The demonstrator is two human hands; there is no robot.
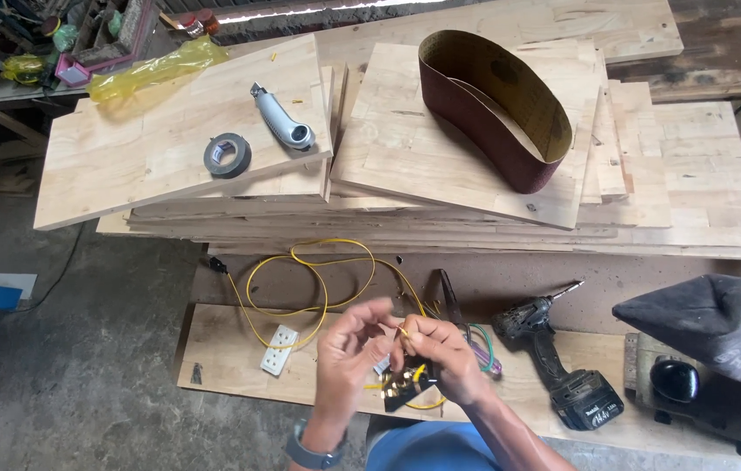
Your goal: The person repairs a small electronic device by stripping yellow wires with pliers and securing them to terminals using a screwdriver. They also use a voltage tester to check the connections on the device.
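- Your left hand and right hand met over the table, fingers pinching a yellow wire above a black terminal block.
- A white socket lay just left.
- Farther off, a yellow plastic bag rested on stacked boards.

Low wooden board on grey concrete floor, bearing white socket strip, looping yellow wire, black cordless drill; behind, stacked pale boards (sanding belt, tape roll on top)
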